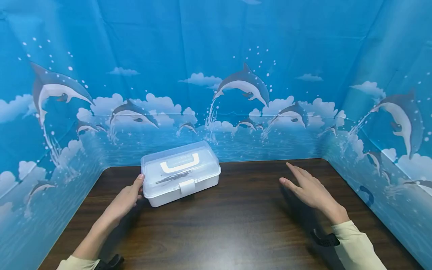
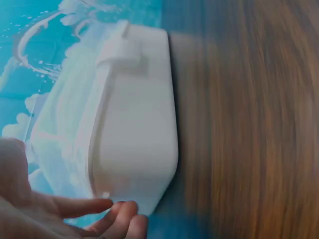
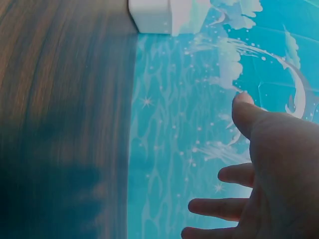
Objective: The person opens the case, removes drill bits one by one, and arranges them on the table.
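A white plastic storage box [image 1: 199, 190] with a clear lid, a white carry handle and a front latch stands slightly askew on the table's back left part. Its lid is closed. Dark, thin shapes show through or on the lid; I cannot tell which. My left hand [image 1: 123, 202] is at the box's left end, its fingertips touching or almost touching the end wall; in the left wrist view the fingers [image 2: 89, 206] reach out beside the box's corner. Well right of the box, my right hand [image 1: 312, 189] hovers over the table with fingers extended, holding nothing.
The dark wood-grain table [image 1: 236, 225] reaches to a blue backdrop [image 1: 209, 45] printed with dolphins and clouds, which stands behind it and along both sides. Black bands [image 1: 324, 238] circle both wrists.
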{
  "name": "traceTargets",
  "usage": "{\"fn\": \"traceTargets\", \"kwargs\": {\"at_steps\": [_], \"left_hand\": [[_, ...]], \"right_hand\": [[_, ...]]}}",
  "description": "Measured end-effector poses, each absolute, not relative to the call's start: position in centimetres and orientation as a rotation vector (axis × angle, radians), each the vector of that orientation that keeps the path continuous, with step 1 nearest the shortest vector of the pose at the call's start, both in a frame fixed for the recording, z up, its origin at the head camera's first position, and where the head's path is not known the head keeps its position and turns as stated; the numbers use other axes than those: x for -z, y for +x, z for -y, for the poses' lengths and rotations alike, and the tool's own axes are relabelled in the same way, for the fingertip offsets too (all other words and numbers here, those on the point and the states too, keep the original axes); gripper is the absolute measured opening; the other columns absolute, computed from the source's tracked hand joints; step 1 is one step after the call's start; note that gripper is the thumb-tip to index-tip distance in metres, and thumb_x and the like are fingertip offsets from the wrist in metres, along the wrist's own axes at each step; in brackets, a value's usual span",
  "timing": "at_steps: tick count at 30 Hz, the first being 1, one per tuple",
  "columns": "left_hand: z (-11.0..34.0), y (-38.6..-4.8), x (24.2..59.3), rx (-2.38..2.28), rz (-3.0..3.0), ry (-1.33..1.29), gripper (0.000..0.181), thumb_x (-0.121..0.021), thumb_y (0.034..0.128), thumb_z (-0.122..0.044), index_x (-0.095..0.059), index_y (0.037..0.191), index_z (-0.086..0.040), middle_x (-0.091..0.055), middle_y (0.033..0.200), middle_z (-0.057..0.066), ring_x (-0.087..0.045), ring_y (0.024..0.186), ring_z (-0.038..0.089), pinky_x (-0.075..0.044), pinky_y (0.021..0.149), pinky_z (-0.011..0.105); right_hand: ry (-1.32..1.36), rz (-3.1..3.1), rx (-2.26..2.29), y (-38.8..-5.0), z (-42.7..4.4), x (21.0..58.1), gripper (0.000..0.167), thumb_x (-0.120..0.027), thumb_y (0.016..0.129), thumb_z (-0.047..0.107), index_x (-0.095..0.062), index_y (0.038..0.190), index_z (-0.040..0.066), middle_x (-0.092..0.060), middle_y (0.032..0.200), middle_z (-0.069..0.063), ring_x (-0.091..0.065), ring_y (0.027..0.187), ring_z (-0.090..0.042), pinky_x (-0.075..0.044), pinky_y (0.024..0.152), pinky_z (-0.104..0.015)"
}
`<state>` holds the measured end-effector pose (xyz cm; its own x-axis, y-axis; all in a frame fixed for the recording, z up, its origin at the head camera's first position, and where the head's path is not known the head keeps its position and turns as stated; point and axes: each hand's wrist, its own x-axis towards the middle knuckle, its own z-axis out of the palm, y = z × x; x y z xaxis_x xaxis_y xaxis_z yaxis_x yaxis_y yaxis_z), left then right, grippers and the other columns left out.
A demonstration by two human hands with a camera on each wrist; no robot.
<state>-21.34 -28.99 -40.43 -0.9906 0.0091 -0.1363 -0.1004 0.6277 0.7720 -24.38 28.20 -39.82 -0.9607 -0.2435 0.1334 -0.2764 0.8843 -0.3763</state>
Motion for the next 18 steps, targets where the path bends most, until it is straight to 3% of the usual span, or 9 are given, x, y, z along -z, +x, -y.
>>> {"fn": "traceTargets", "kwargs": {"at_steps": [3, 6, 13, 18], "left_hand": [[28.8, -21.2, 40.3, -1.536, -2.517, -0.254, 0.111, -0.03, 0.0965, -0.077, -0.021, 0.152, 0.018, -0.035, 0.148, 0.038, -0.043, 0.132, 0.051, -0.048, 0.099, 0.057], [28.9, -21.1, 40.3, -1.747, -2.363, -0.324, 0.112, -0.044, 0.0943, -0.075, -0.018, 0.153, 0.016, -0.032, 0.149, 0.034, -0.042, 0.133, 0.047, -0.05, 0.099, 0.051], [29.2, -21.4, 40.5, -2.085, -2.062, -0.363, 0.092, -0.062, 0.0971, -0.056, -0.027, 0.152, 0.009, -0.042, 0.139, 0.019, -0.055, 0.117, 0.028, -0.05, 0.1, 0.046], [29.5, -21.4, 40.5, -2.243, -1.855, -0.42, 0.078, -0.067, 0.0983, -0.045, -0.032, 0.15, 0.002, -0.043, 0.134, 0.012, -0.055, 0.112, 0.021, -0.051, 0.098, 0.04]], "right_hand": [[0.396, 2.969, -0.648, -24.5, -27.8, 39.8, 0.085, -0.045, 0.101, 0.065, -0.025, 0.162, 0.009, -0.033, 0.157, -0.029, -0.033, 0.14, -0.053, -0.029, 0.104, -0.074], [0.396, 2.957, -0.654, -24.6, -27.3, 39.8, 0.086, -0.044, 0.1, 0.067, -0.032, 0.159, 0.006, -0.038, 0.154, -0.029, -0.037, 0.137, -0.053, -0.031, 0.101, -0.075], [0.451, 2.916, -0.675, -24.5, -26.5, 40.2, 0.077, -0.049, 0.101, 0.062, -0.047, 0.151, 0.003, -0.05, 0.147, -0.025, -0.048, 0.13, -0.049, -0.039, 0.098, -0.071], [0.54, 2.885, -0.733, -24.7, -25.3, 41.2, 0.069, -0.053, 0.103, 0.056, -0.054, 0.145, 0.001, -0.057, 0.141, -0.022, -0.057, 0.123, -0.043, -0.046, 0.093, -0.065]]}}
